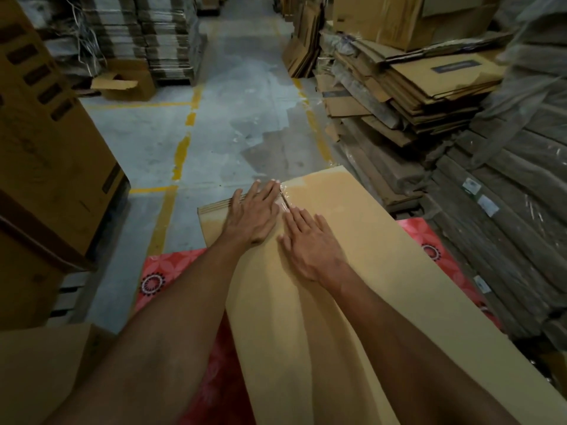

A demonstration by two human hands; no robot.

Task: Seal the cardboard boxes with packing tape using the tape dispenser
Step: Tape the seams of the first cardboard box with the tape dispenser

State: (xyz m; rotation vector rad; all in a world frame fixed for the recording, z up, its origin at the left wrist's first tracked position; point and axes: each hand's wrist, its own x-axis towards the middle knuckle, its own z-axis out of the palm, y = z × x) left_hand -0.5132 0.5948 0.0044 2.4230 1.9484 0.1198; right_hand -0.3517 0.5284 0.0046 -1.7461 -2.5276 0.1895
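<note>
A long tan cardboard box (362, 240) lies in front of me with its two top flaps meeting along a centre seam. Clear packing tape (284, 201) glints along the far end of that seam. My left hand (253, 214) lies flat on the left flap, fingers spread and reaching the far edge. My right hand (311, 243) presses flat on the right flap just beside the seam, fingertips touching the tape. Both hands hold nothing. No tape dispenser is in view.
The box rests on a red patterned mat (159, 271). Large brown cartons (52, 167) stand at my left. Stacks of flattened cardboard (429, 96) line the right side. A grey concrete aisle with yellow lines (181, 154) runs ahead, with a small open box (125, 82) farther back.
</note>
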